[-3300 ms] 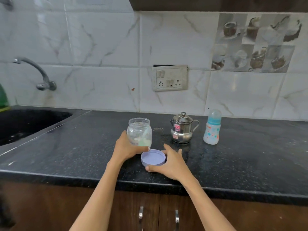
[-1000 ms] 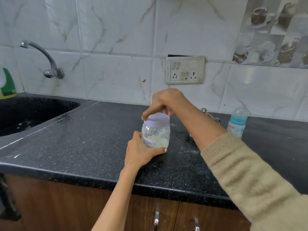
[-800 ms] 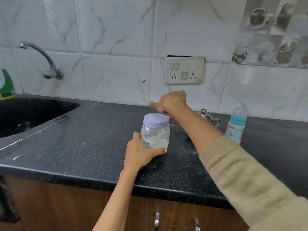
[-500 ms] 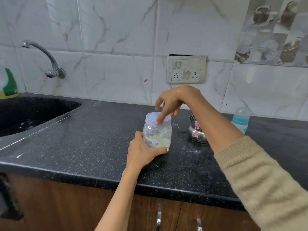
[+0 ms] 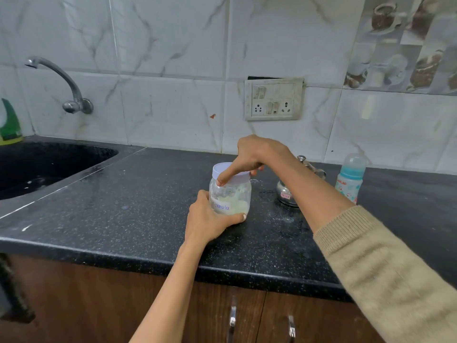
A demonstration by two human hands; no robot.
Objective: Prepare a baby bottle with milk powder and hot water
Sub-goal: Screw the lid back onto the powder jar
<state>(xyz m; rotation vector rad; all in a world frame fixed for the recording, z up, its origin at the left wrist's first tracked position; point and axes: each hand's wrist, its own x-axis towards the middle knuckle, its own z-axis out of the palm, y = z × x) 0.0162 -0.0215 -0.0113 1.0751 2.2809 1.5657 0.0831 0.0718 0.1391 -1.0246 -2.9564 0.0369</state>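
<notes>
A clear jar (image 5: 233,198) labelled "Formula", part full of pale powder, stands on the black counter (image 5: 123,206). My left hand (image 5: 207,219) grips its lower body from the front. My right hand (image 5: 252,155) comes down from above, its fingers curled round the lilac lid (image 5: 221,169) that sits on the jar. A steel kettle (image 5: 288,191) stands just right of the jar, half hidden behind my right forearm. The baby bottle (image 5: 350,178), with a teal collar and clear cap, stands further right near the wall.
A black sink (image 5: 37,167) with a wall tap (image 5: 61,82) lies at the left, and a green bottle (image 5: 8,125) is at its far corner. A socket plate (image 5: 273,99) is on the tiled wall. Cabinet doors with handles (image 5: 232,323) are below the counter edge.
The lid lay on the counter under my right hand 3.3 s ago; it now sits on the jar. Within the last second my right hand lifted off the lid and came back down onto it.
</notes>
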